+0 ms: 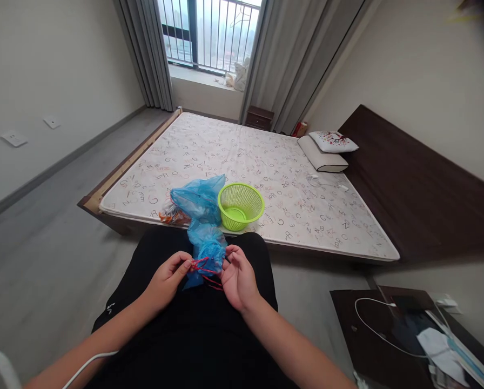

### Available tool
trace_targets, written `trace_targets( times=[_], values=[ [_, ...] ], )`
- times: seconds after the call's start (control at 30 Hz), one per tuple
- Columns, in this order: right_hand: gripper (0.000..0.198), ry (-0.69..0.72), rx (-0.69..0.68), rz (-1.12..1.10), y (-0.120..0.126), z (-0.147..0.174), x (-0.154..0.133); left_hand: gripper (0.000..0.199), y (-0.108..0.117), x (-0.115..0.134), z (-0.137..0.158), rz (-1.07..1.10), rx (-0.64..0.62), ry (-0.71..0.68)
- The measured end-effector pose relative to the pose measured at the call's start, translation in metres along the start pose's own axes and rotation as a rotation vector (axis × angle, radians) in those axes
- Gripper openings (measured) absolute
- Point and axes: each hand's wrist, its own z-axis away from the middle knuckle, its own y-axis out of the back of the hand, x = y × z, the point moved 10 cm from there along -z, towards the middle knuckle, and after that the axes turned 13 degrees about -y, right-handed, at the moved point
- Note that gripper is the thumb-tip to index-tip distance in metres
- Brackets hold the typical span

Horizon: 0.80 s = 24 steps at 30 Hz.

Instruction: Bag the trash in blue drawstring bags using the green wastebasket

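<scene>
A translucent blue plastic bag lies between my knees, its near end bunched up. Its upper part spreads over the mattress edge. Around the gathered end runs a thin red string. My left hand pinches this string between thumb and fingers on the bag's left. On the other side, my right hand has its fingers curled against the bunched plastic, palm turned partly up; the fingertips are partly hidden. Just beyond, a lime-green plastic basket stands upright on the mattress beside the bag.
A bare patterned mattress on a wooden bed frame fills the middle. An orange-and-white packet lies left of the blue bag. Two pillows rest near the headboard. A dark bedside table at right bears a cable and white papers.
</scene>
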Motion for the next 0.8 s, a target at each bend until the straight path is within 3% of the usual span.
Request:
trace_targets(
  times=[0.17,0.33,0.47,0.8],
  values=[
    [0.018,0.049,0.024,-0.026,0.007,0.002,-0.008,0.022,-0.006,0.017,-0.005,-0.174,-0.118,-0.148],
    [0.025,0.033,0.262,0.177,0.031,-0.001,-0.008,0.021,0.002,0.019,-0.004,-0.351,-0.087,-0.151],
    [0.021,-0.043,0.396,0.174,0.052,-0.005,0.002,0.026,0.005,0.016,-0.004,-0.433,-0.086,-0.112],
    [0.034,-0.249,0.193,0.438,0.022,-0.004,0.023,0.029,0.005,-0.001,0.001,-0.104,-0.021,-0.022]
  ],
)
